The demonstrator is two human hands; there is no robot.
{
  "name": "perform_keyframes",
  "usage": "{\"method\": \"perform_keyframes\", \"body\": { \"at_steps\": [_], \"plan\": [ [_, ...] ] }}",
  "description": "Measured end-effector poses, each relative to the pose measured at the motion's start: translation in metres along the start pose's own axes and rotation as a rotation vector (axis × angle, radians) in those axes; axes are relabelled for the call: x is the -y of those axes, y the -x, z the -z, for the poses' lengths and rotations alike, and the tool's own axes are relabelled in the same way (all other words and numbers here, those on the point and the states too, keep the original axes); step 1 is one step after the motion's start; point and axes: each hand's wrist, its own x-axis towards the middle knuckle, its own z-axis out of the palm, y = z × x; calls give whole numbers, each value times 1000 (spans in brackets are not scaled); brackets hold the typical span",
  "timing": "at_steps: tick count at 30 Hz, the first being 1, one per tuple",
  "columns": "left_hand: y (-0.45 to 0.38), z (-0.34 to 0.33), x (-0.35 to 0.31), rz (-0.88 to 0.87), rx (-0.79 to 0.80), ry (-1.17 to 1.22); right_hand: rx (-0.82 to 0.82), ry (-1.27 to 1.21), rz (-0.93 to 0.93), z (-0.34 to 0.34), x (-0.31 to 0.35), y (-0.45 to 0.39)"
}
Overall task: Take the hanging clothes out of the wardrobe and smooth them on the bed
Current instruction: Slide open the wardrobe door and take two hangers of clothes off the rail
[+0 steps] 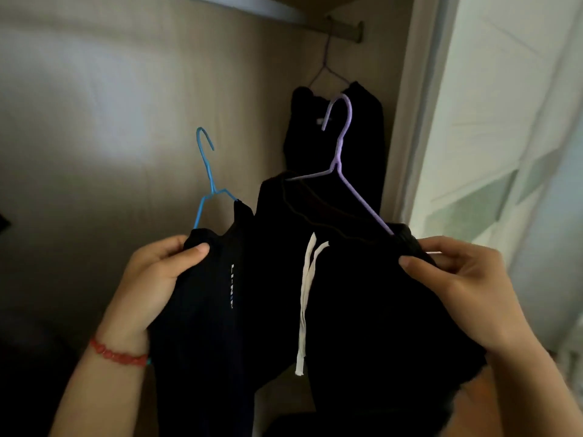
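My left hand (154,279) grips a dark navy garment (208,326) with small white lettering, draped on a blue wire hanger (206,181). My right hand (460,285) pinches the edge of a black garment (362,304) with white drawstrings (307,291), which hangs on a purple wire hanger (342,159). Both hangers are off the rail, held in front of the open wardrobe. Behind them another black garment (334,143) still hangs on a thin hanger from the wardrobe rail (340,28) at the top right.
The wardrobe's pale back wall (110,105) fills the left and centre. A light sliding door panel (504,121) stands at the right. A red bead bracelet (118,354) sits on my left wrist. The wardrobe floor below is dark.
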Motion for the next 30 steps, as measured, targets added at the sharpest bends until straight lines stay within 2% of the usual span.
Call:
{"method": "perform_keyframes", "body": {
  "at_steps": [8, 12, 18, 24, 27, 30],
  "plan": [
    [18, -43, 28, 63, 392, 117, -328, 177, -167, 37, 11, 116],
    [51, -82, 28, 81, 548, 156, -410, 264, -211, 69, 38, 176],
    [111, -137, 21, 73, 652, 265, -622, 314, -280, 110, 87, 267],
    [179, -205, 19, 23, 685, 304, -873, 528, -368, 138, 119, 367],
    [222, -235, 20, 0, 773, 272, -1000, 571, -440, 143, 123, 412],
    [267, -261, 28, 40, 931, 201, -1123, 567, -517, 141, 123, 451]
  ]
}}
